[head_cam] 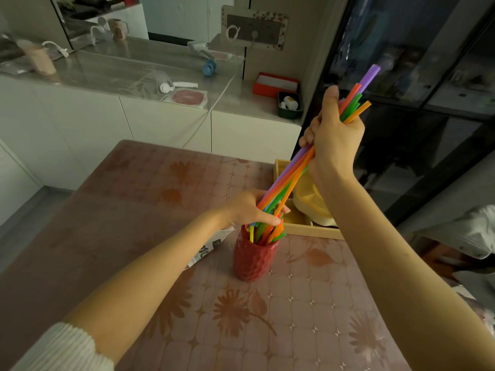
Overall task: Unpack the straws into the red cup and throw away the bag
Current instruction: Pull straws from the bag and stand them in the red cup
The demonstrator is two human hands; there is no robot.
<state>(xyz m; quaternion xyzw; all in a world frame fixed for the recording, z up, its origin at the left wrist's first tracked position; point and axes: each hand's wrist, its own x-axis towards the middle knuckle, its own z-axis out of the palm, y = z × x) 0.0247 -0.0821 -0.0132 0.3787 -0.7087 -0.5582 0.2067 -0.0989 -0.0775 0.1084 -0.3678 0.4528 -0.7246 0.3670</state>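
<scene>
Right hand (334, 137) fingers clenched round straws (292, 174); left hand (247, 208) fingers cupping lower ends above red cup (253, 259) on table (308, 303).

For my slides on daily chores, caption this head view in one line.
Both hands feed colourful straws into the red cup; the emptied bag lies beside it.

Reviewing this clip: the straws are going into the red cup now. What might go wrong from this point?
1. The straws lean steeply to the right, gripped high by the right hand; released like this, their leverage might tip the red cup.
2. Lower ends splay at the rim under the left hand, so some may slip outside.
3. The bag lies on the table behind the cup, not yet thrown away.
</scene>
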